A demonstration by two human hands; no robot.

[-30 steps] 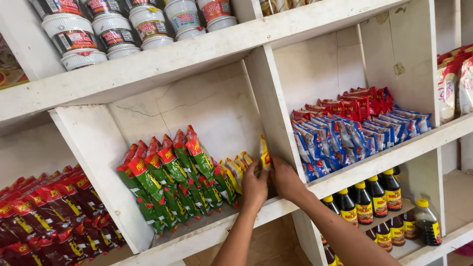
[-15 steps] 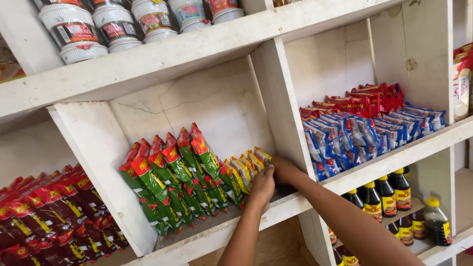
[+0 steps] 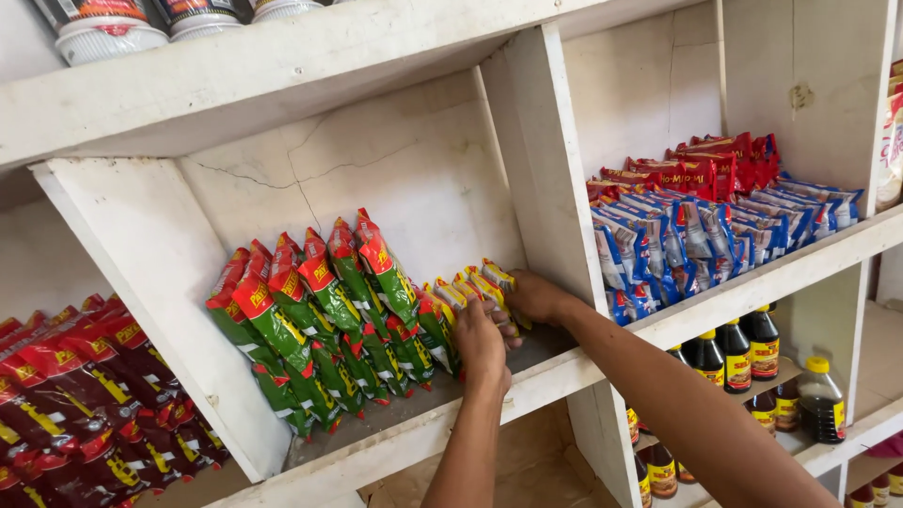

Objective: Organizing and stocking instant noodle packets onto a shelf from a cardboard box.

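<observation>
Both my hands reach into the middle compartment of a white wooden shelf (image 3: 414,433). My left hand (image 3: 482,346) presses against a short row of small yellow sachets (image 3: 475,287) that lean on taller green-and-red packets (image 3: 320,315). My right hand (image 3: 538,297) grips the right end of the same yellow row, close to the white divider (image 3: 541,169). The sachets stand tilted to the left between my two hands. Fingertips are partly hidden behind the sachets.
Dark red packets (image 3: 75,395) fill the left compartment. Blue and red packets (image 3: 705,212) are stacked in the right compartment. Dark sauce bottles (image 3: 752,353) stand on the shelf below. White tubs (image 3: 103,33) sit on the top shelf.
A yellow sachet that I held upright by the divider now lies against the row. Both hands have closed in on the yellow sachets, and the camera has moved closer.
</observation>
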